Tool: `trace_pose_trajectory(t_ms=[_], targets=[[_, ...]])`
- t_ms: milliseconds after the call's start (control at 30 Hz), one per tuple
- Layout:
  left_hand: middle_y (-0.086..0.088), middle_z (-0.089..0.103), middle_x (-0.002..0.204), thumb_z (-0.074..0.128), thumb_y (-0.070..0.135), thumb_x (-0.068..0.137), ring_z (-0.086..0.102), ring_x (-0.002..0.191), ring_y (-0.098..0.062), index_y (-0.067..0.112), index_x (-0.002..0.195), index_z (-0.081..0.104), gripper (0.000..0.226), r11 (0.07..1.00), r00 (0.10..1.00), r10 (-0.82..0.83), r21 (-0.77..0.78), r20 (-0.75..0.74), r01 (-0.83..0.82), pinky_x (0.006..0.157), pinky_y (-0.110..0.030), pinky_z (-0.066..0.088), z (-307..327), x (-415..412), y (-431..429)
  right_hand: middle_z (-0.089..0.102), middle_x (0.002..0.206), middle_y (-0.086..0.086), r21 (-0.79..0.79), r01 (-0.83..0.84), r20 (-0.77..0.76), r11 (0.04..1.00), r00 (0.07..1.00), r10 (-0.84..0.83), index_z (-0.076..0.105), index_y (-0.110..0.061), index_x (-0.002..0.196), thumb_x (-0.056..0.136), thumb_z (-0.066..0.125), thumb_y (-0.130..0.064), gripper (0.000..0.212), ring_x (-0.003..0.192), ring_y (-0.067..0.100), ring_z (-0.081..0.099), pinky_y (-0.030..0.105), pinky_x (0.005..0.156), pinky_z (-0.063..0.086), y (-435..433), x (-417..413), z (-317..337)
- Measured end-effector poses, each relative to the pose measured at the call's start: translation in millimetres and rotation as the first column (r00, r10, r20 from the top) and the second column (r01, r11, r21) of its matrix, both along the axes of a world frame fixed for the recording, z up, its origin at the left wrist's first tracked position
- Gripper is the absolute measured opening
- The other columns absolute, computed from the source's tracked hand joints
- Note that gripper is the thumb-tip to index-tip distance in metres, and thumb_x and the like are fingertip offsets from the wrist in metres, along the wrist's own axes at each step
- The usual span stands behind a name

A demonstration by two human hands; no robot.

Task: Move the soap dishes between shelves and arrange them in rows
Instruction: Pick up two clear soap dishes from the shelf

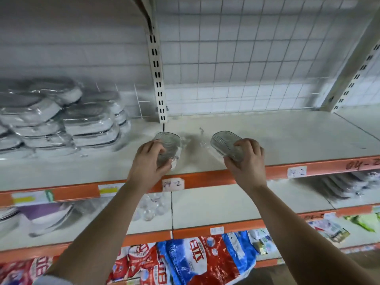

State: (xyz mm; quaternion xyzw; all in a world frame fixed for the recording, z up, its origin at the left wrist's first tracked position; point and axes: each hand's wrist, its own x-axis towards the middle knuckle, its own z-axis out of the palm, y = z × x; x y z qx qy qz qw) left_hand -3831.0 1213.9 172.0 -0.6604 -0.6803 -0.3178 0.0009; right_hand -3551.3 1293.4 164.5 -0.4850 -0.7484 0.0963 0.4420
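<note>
Gripping two clear ribbed soap dishes in all, one per hand: with the left hand [148, 161], fingers curled over the near end of the left soap dish [169, 146], tilted steeply over the front part of the upper shelf [287, 138]; with the right hand [247, 161], clasping the near end of the right soap dish [225, 144], ribbed side turned toward the camera, over the same board and apart from the first. Impossible to tell whether either touches the board. Looking left along that shelf, at several leaning stacks of plastic-wrapped dishes [82, 122], too blurred to count. Counting three shelf levels, each fronted by an orange rail [205, 178], with two white tags [173, 184] marked "04-2" on the top rail. Finding on the middle shelf [226, 204] a cluster of clear glass pieces [152, 206] below the left wrist, a purple and white item [47, 212] at far left, more wrapped dishes [345, 186] at far right. Seeing on the lowest level a row of red and blue bags [195, 262]. Facing a white wire grid [246, 58] behind the upper shelf.
</note>
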Motion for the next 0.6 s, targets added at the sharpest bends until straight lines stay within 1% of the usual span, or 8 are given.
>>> trace_pose_trajectory(t_ms=[100, 167, 233, 333, 400, 467, 533, 600], targets=[[-0.012, 0.058, 0.126, 0.055, 0.044, 0.081, 0.051, 0.115, -0.031, 0.011, 0.124, 0.059, 0.055, 0.998, 0.999, -0.03, -0.055, 0.009, 0.031, 0.096, -0.036, 0.042, 1.6, -34.8, 3.3, 0.053, 0.12, 0.013, -0.083, -0.023, 0.085, 0.996, 0.996, 0.03, 0.062, -0.009, 0.108, 0.075, 0.076, -0.019, 0.037, 0.108, 0.038, 0.049, 0.021, 0.092, 0.025, 9.7, -33.2, -4.7], [-0.013, 0.059, 0.128, 0.049, 0.045, 0.08, 0.051, 0.12, -0.034, 0.008, 0.129, 0.061, 0.062, 0.997, 0.998, -0.049, -0.058, -0.029, 0.047, 0.101, -0.043, 0.045, 2.1, -52.9, 8.7, 0.055, 0.119, 0.011, -0.115, -0.027, 0.126, 0.993, 0.991, 0.042, 0.062, -0.01, 0.107, 0.075, 0.075, -0.019, 0.035, 0.11, 0.039, 0.048, 0.021, 0.092, 0.025, 14.7, -52.2, -6.3], [-0.011, 0.059, 0.129, 0.041, 0.047, 0.076, 0.05, 0.124, -0.032, 0.007, 0.125, 0.064, 0.067, 0.997, 0.998, -0.055, -0.059, -0.023, 0.054, 0.103, -0.048, 0.045, 3.9, -62.5, 14.7, 0.057, 0.117, 0.01, -0.127, -0.007, 0.134, 0.992, 0.991, 0.024, 0.062, -0.01, 0.106, 0.074, 0.073, -0.019, 0.034, 0.112, 0.04, 0.047, 0.027, 0.096, 0.029, 18.5, -69.1, -5.5], [-0.013, 0.053, 0.132, 0.037, 0.059, 0.071, 0.046, 0.127, -0.03, 0.009, 0.115, 0.062, 0.07, 0.992, 1.0, -0.022, -0.121, 0.011, 0.023, 0.103, -0.042, 0.043, 8.3, -62.3, 24.6, 0.06, 0.111, 0.006, -0.133, 0.064, 0.133, 0.989, 0.99, -0.047, 0.06, -0.013, 0.101, 0.069, 0.051, -0.039, 0.042, 0.118, 0.039, 0.046, 0.045, 0.099, 0.04, 23.0, -90.2, -3.9], [-0.011, 0.054, 0.124, 0.039, 0.074, 0.073, 0.05, 0.118, -0.029, 0.013, 0.108, 0.056, 0.072, 0.988, 0.999, 0.025, -0.149, -0.045, -0.031, 0.094, -0.04, 0.045, 7.7, -57.6, 32.4, 0.059, 0.109, 0.003, -0.155, 0.088, 0.123, 0.984, 0.99, -0.07, 0.058, -0.015, 0.099, 0.066, 0.046, -0.046, 0.047, 0.119, 0.038, 0.045, 0.049, 0.097, 0.042, 26.9, -97.6, -2.8], [-0.008, 0.055, 0.114, 0.048, 0.083, 0.071, 0.051, 0.107, -0.027, 0.015, 0.106, 0.051, 0.076, 0.985, 0.992, 0.079, -0.149, -0.098, -0.093, 0.089, -0.039, 0.045, 5.3, -53.5, 40.1, 0.057, 0.108, 0.0, -0.177, 0.111, 0.121, 0.978, 0.988, -0.09, 0.055, -0.018, 0.098, 0.068, 0.053, -0.05, 0.044, 0.118, 0.035, 0.045, 0.046, 0.093, 0.042, 29.4, -100.7, -0.6], [-0.008, 0.057, 0.113, 0.06, 0.08, 0.069, 0.051, 0.106, -0.027, 0.014, 0.109, 0.051, 0.077, 0.981, 0.984, 0.132, -0.124, -0.118, -0.147, 0.095, -0.04, 0.038, 0.4, -51.4, 47.1, 0.055, 0.11, -0.001, -0.183, 0.125, 0.128, 0.975, 0.986, -0.103, 0.055, -0.019, 0.098, 0.072, 0.07, -0.045, 0.04, 0.119, 0.033, 0.042, 0.044, 0.091, 0.042, 31.7, -101.7, 0.8], [-0.009, 0.059, 0.115, 0.065, 0.077, 0.07, 0.051, 0.109, -0.028, 0.014, 0.112, 0.053, 0.077, 0.976, 0.974, 0.181, -0.098, -0.135, -0.195, 0.098, -0.039, 0.033, -2.3, -49.3, 50.6, 0.055, 0.11, -0.002, -0.168, 0.137, 0.144, 0.976, 0.983, -0.113, 0.056, -0.019, 0.098, 0.073, 0.079, -0.037, 0.039, 0.119, 0.033, 0.041, 0.044, 0.088, 0.042, 35.8, -102.5, 1.3]])
